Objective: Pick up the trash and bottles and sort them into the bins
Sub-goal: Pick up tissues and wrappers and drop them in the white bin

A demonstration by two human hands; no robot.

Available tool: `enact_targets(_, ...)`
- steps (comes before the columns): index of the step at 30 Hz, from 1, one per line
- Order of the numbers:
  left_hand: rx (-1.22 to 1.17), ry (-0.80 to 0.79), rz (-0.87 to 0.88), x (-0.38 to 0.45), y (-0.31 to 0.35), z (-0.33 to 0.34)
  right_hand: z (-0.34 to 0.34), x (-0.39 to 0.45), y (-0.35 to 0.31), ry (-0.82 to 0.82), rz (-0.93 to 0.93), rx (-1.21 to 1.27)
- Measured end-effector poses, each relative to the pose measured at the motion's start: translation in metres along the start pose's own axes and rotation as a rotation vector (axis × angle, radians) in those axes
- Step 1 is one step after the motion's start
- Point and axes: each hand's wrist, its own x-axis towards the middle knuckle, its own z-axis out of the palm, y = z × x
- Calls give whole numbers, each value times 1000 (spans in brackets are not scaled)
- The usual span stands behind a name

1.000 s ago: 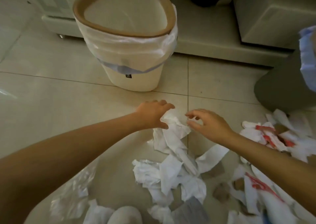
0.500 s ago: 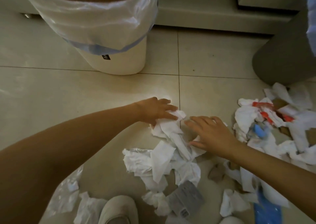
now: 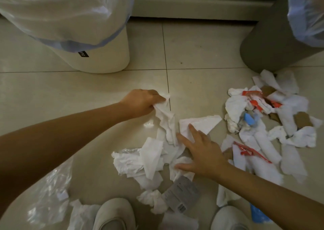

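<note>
Left hand [image 3: 142, 103] grips a tissue [image 3: 165, 117] on the floor [image 3: 201, 54] near the white bin [image 3: 103, 54]; right hand [image 3: 203, 152], fingers spread, presses the tissue pile [image 3: 150, 157], perhaps gathering none.

Left hand [image 3: 142, 103]: your arm reaches in from the near left, fingers curled, pinching a white tissue [image 3: 165, 117]. Right hand [image 3: 201, 152]: your arm enters from the near right, palm down, fingers spread straight.
</note>
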Motion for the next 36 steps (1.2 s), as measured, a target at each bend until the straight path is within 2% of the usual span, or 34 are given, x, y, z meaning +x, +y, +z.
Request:
enact_targets(2, -114, -138, -148, -5, 9, 5, 7, 7, -7, 19, -17, -54)
enact_targets(4, -225, -201, -213, -9, 18, 8, 15, 13, -11, 93, -25, -102)
enact_targets(7, -309, -191, -242, -9, 34, 10, 19, 19, -13, 200, -44, -155)
enact_targets(11, -281, -159, -271, 4, 57, 20, 21, 22, -17, 360, -91, -144)
enact_targets(18, -191, -54, -181, 15, 63, 29, 29, 25, -10, 545, -142, -138)
enact_targets(27, -267, 239, -228, -9, 21, -15, 18, 25, 3, 570, -216, -78)
enact_targets(30, -237, 355, -176, -17, 16, -40, -5, 30, 6, 661, -210, -17)
enact_targets(36, 3, 552, -37, -27, 19, -100, -84, 37, 0, 919, -213, 106)
